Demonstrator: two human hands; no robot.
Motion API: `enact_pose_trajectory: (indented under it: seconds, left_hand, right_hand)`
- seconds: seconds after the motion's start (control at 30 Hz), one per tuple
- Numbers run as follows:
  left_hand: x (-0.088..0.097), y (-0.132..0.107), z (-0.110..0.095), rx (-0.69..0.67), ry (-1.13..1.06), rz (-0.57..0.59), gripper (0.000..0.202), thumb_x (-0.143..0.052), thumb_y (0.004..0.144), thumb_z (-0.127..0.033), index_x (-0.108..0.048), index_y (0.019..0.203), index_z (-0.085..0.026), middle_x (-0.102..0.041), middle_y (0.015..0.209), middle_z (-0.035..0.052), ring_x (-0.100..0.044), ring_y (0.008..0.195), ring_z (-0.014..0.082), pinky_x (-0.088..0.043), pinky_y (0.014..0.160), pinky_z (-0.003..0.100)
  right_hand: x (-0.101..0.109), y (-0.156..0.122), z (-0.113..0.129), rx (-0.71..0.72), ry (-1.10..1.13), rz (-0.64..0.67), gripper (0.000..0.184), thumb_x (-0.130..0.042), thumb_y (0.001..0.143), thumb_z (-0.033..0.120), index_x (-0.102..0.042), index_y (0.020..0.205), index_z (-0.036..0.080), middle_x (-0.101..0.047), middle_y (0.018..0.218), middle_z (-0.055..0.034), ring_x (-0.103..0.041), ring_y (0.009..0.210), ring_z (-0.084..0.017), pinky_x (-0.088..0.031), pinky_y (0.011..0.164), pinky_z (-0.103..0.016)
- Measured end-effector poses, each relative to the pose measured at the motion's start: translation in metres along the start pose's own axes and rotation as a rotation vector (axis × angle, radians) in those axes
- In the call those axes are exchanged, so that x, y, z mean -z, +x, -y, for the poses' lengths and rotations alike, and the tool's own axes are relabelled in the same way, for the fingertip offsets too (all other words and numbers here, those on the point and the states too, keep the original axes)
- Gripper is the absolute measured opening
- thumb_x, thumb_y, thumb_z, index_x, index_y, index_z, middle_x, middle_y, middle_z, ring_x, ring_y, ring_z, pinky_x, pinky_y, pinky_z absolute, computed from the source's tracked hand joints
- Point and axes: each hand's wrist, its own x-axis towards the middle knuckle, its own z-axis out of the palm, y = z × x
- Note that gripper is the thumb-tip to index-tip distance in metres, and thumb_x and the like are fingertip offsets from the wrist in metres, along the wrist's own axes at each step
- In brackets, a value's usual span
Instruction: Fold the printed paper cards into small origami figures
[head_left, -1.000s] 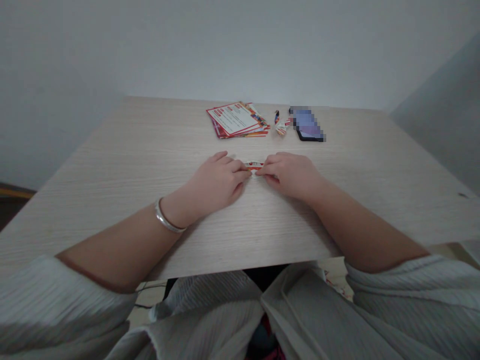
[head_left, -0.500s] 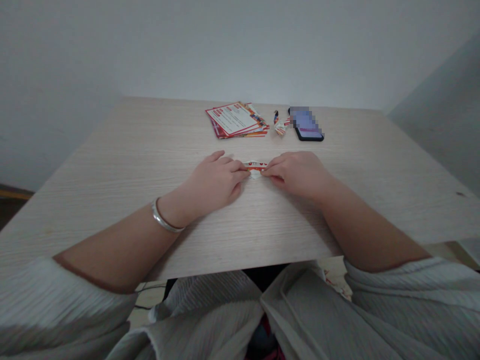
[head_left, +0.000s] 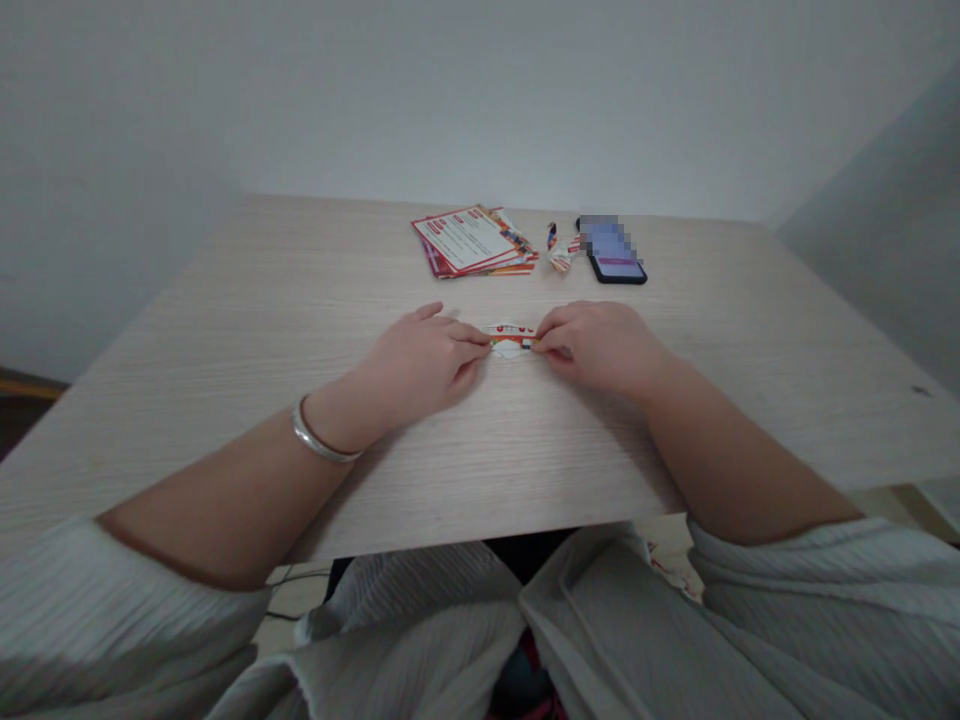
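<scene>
A small folded piece of paper [head_left: 511,340], white with red and orange print, lies on the light wooden table [head_left: 315,300] in front of me. My left hand [head_left: 420,360] pinches its left end with thumb and fingertips. My right hand [head_left: 596,345] pinches its right end the same way. Both hands rest on the tabletop, fingers curled. A silver bangle [head_left: 319,440] sits on my left wrist.
At the far side of the table lie a fanned stack of red-and-white printed sheets [head_left: 472,240], a small folded paper figure [head_left: 559,250] and a dark phone [head_left: 611,250]. A white wall runs behind the table. The table's near edge is over my lap.
My hands have drawn slightly apart along the folded paper, so more of it shows between my fingertips. Nothing else moved.
</scene>
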Motion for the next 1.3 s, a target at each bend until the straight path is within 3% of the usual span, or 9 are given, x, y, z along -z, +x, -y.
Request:
enact_pose_trajectory:
  seconds: [0.2,0.3,0.37,0.47,0.6,0.73,0.97,1.17,1.3]
  left_hand:
    - [0.002,0.002,0.001,0.002,0.021,0.003,0.044,-0.041,0.106,-0.026,-0.081,0.118,-0.014,-0.078,0.129,0.0138,-0.074,0.116,0.0307,-0.054,0.106,0.051]
    - [-0.002,0.001,0.006,0.007,-0.022,-0.042,0.043,-0.043,0.105,-0.027,-0.082,0.118,-0.015,-0.077,0.130,0.0143,-0.073,0.117,0.0294,-0.056,0.106,0.047]
    - [-0.005,-0.001,0.011,0.023,-0.086,-0.057,0.042,-0.044,0.105,-0.028,-0.081,0.118,-0.015,-0.078,0.128,0.0130,-0.074,0.115,0.0278,-0.057,0.105,0.045]
    - [-0.009,-0.002,0.013,0.080,-0.167,-0.109,0.041,-0.045,0.103,-0.029,-0.076,0.125,-0.013,-0.076,0.130,0.0135,-0.072,0.119,0.0269,-0.057,0.107,0.042]
    - [-0.012,-0.001,0.010,0.148,-0.158,-0.099,0.053,-0.049,0.102,-0.036,-0.064,0.143,-0.004,-0.069,0.142,0.0219,-0.065,0.132,0.0344,-0.052,0.115,0.051]
    - [-0.011,0.000,0.007,0.218,-0.205,-0.029,0.052,-0.053,0.100,-0.038,-0.066,0.141,-0.009,-0.074,0.133,0.0186,-0.068,0.125,0.0348,-0.052,0.113,0.054]
    - [-0.008,-0.001,0.002,0.295,-0.372,-0.109,0.047,-0.062,0.093,-0.027,-0.067,0.137,-0.014,-0.075,0.130,0.0129,-0.071,0.119,0.0281,-0.054,0.108,0.042]
    - [-0.007,0.000,-0.001,0.267,-0.429,-0.112,0.038,-0.063,0.093,-0.025,-0.069,0.129,-0.015,-0.076,0.123,0.0107,-0.071,0.111,0.0247,-0.056,0.102,0.038]
    - [-0.009,0.001,-0.001,0.199,-0.401,-0.107,0.031,-0.061,0.095,-0.022,-0.070,0.124,-0.015,-0.075,0.113,0.0096,-0.071,0.102,0.0227,-0.056,0.095,0.035]
  right_hand:
    - [-0.004,0.001,0.005,-0.052,0.095,-0.063,0.029,-0.059,0.101,0.031,-0.083,0.111,0.018,-0.079,0.119,-0.0114,-0.070,0.108,-0.026,-0.050,0.087,-0.036]
    - [-0.013,0.004,0.004,-0.136,0.185,-0.180,0.032,-0.060,0.102,0.032,-0.078,0.121,0.016,-0.077,0.127,-0.0124,-0.069,0.116,-0.027,-0.051,0.096,-0.037]
    - [-0.021,0.006,0.002,-0.146,0.218,-0.216,0.046,-0.066,0.099,0.037,-0.071,0.137,0.012,-0.073,0.137,-0.0170,-0.066,0.125,-0.029,-0.049,0.107,-0.041]
    - [-0.029,0.009,-0.003,-0.081,0.235,-0.175,0.043,-0.066,0.099,0.037,-0.074,0.131,0.010,-0.073,0.137,-0.0189,-0.065,0.128,-0.032,-0.047,0.113,-0.045]
    - [-0.035,0.014,-0.005,0.031,0.316,-0.164,0.032,-0.063,0.098,0.031,-0.079,0.120,0.013,-0.075,0.134,-0.0162,-0.067,0.125,-0.030,-0.047,0.113,-0.044]
    - [-0.040,0.017,-0.002,0.013,0.428,-0.204,0.029,-0.071,0.089,0.027,-0.075,0.115,0.015,-0.076,0.124,-0.0153,-0.068,0.118,-0.030,-0.050,0.107,-0.045]
    - [-0.041,0.016,0.007,-0.066,0.675,-0.258,0.027,-0.072,0.078,0.024,-0.063,0.103,0.020,-0.074,0.104,-0.0090,-0.067,0.092,-0.024,-0.052,0.084,-0.038]
    - [-0.033,0.014,0.013,-0.021,0.867,-0.274,0.019,-0.066,0.087,0.038,-0.060,0.096,0.022,-0.070,0.089,-0.0025,-0.061,0.079,-0.018,-0.045,0.071,-0.031]
    - [-0.031,0.016,0.015,0.013,0.822,-0.274,0.012,-0.061,0.088,0.034,-0.061,0.086,0.022,-0.065,0.076,0.0007,-0.054,0.069,-0.016,-0.039,0.067,-0.029]
